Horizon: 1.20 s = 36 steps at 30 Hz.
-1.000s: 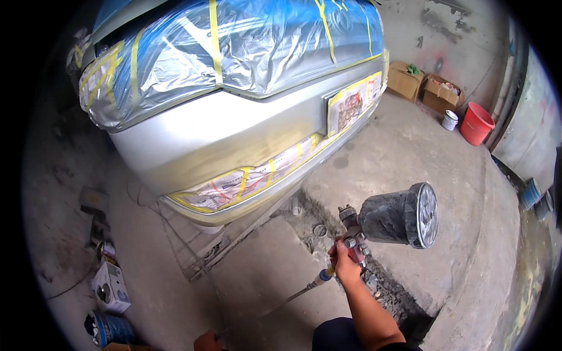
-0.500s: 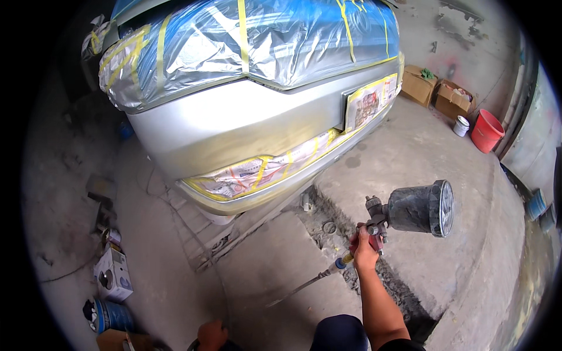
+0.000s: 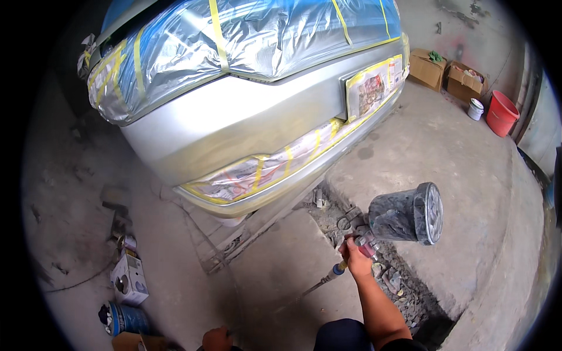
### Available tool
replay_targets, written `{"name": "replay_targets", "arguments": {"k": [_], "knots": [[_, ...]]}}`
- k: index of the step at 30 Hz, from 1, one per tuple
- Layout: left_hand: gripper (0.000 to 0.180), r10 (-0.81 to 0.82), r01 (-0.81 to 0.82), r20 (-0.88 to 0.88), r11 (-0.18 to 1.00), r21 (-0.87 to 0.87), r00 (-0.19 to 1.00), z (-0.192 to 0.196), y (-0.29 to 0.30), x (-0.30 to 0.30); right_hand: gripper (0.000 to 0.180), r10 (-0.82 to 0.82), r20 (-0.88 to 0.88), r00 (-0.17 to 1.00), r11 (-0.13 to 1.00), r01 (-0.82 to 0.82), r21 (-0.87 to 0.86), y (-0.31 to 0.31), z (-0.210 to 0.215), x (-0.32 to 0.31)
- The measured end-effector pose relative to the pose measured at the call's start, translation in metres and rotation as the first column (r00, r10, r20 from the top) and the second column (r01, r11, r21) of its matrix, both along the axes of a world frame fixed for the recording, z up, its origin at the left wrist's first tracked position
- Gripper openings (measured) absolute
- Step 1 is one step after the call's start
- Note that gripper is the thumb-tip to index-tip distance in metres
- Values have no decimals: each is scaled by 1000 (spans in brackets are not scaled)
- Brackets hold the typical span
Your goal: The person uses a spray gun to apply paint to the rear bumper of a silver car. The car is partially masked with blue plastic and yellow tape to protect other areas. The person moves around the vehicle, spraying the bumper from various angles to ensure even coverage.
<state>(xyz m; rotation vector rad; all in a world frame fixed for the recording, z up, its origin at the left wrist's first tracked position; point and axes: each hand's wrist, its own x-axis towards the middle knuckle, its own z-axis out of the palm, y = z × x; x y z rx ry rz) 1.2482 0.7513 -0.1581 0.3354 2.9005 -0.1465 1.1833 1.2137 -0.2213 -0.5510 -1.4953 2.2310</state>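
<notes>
My right hand [image 3: 357, 261] grips a spray gun [image 3: 399, 217] by its red handle. A large dark, paint-smeared cup extends to the right from the gun, its round lid facing right. At the handle's lower end, a hose [image 3: 319, 285] with a blue fitting runs down to the left. My left hand [image 3: 217, 339] is low at the bottom edge, fingers curled; what it holds, if anything, is hidden. Ahead, apart from the gun, stands a car's silver bumper [image 3: 234, 120]. Taped plastic film [image 3: 281, 44] covers the body above it, and taped paper [image 3: 237, 178] covers its lower strip.
A floor trench [image 3: 410, 298] with rubble runs beneath the gun. Cardboard boxes [image 3: 427, 69], a small white pail [image 3: 475, 109] and a red bucket [image 3: 502, 114] line the far right. On the left are a white box [image 3: 130, 279] and a blue bucket [image 3: 130, 320].
The spray gun has turned in my right hand's grip, its cup now slightly lower and further left. My view has shifted, and my left hand appears lower at the bottom edge.
</notes>
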Motion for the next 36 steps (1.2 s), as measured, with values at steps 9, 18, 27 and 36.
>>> {"name": "replay_targets", "arguments": {"k": [9,18,27,36], "knots": [[19,-61,64,-105,998,27,993,-3,2,2,43,-190,-57,980,982,190,-4,-4,4,-5],[18,-57,63,-117,997,46,991,-22,-32,11,20,269,-59,961,876,-219,430,-107,-22,-31],[23,85,-86,22,995,55,996,-12,-32,3,18,294,-105,950,-132,149,980,-80,-16,-1],[24,98,-120,128,977,176,987,-40,-41,-19,26,-307,78,949,894,259,367,-112,103,77]]}}
